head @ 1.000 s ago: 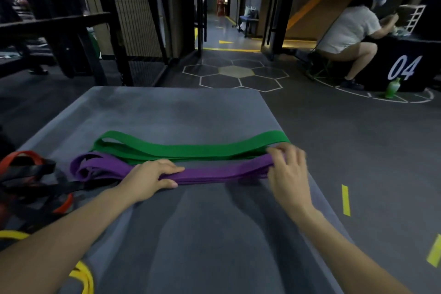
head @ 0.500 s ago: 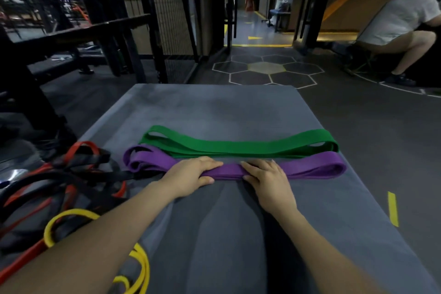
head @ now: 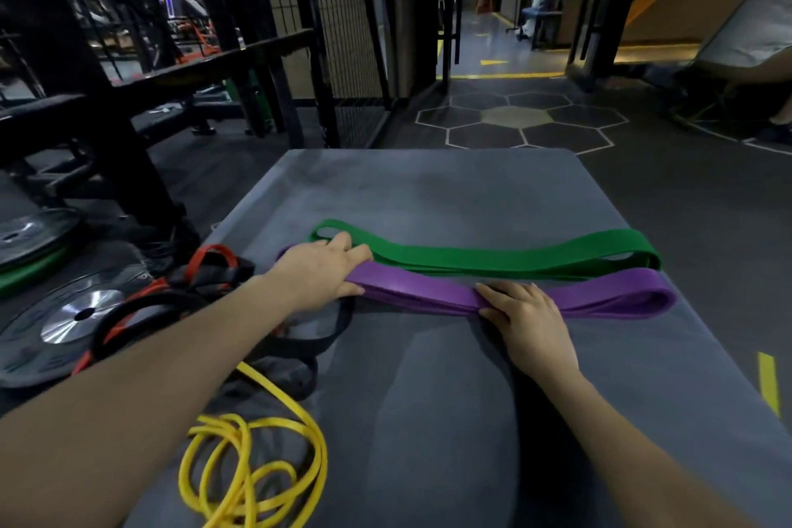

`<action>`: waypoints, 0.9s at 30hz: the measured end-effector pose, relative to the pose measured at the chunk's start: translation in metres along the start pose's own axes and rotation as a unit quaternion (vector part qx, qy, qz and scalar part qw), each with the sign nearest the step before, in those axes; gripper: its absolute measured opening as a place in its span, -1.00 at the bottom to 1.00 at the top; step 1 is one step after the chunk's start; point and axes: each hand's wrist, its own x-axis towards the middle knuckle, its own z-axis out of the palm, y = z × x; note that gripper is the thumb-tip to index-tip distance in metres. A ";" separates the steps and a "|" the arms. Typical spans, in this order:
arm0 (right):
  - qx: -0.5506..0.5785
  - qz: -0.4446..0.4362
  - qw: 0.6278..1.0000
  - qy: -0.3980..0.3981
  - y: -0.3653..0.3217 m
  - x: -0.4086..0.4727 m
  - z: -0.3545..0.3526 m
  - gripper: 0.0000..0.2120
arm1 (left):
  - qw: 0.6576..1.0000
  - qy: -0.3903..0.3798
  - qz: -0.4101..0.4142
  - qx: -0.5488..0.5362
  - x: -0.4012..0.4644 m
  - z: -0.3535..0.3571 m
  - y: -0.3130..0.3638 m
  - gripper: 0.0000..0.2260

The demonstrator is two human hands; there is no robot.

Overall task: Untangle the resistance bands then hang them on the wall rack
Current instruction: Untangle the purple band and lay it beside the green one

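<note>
A folded purple band [head: 428, 292] lies flat across the grey mat [head: 450, 193], and a folded green band [head: 493, 259] lies just behind it, parallel. My left hand [head: 321, 270] rests flat on the purple band's left end, its fingertips reaching the green band. Further right, my right hand [head: 520, 309] presses the middle of the purple band with straight fingers. At the mat's near left a thin yellow band [head: 253, 472] lies in loose coils. A tangle of black and red bands [head: 205, 292] sits at the mat's left edge.
Weight plates [head: 73, 317] lie on the floor to the left, below a black metal rack [head: 107, 107]. A wire mesh partition [head: 334, 13] stands behind the mat. A person [head: 754, 30] crouches at the far right. A corridor opens straight ahead.
My left hand slid left along the purple band to its left end. My right hand came from the band's right end to its middle. The view turned left.
</note>
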 end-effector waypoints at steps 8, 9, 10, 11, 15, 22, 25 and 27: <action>-0.001 0.005 1.000 -0.015 0.001 0.001 -0.001 -0.68 | 0.977 0.129 0.088 0.145 0.025 -0.028 -0.015 -0.56; -0.002 0.007 1.000 -0.018 0.001 0.001 -0.001 -0.68 | 0.977 0.123 0.092 0.146 0.027 -0.023 -0.018 -0.56; -0.004 0.009 1.000 -0.019 0.001 0.001 -0.001 -0.68 | 0.980 0.112 0.093 0.138 0.028 -0.014 -0.020 -0.54; -0.007 0.009 1.000 -0.018 0.002 0.001 -0.001 -0.68 | 0.984 0.093 0.090 0.121 0.027 -0.005 -0.022 -0.52; -0.007 0.008 1.000 -0.018 0.002 0.001 0.000 -0.68 | 0.997 0.013 0.059 0.054 0.019 0.032 -0.023 -0.19; -0.010 0.011 0.999 -0.032 0.000 0.000 -0.001 -0.60 | 0.999 -0.006 0.022 -0.033 0.006 0.049 -0.024 0.12; -0.014 0.008 1.000 -0.027 -0.001 0.000 -0.003 -0.61 | 1.000 -0.006 0.013 -0.020 0.001 0.046 -0.015 -0.04; -0.011 0.009 0.999 -0.028 -0.004 0.000 -0.005 -0.65 | 1.000 0.009 -0.002 -0.003 0.001 0.048 -0.012 -0.27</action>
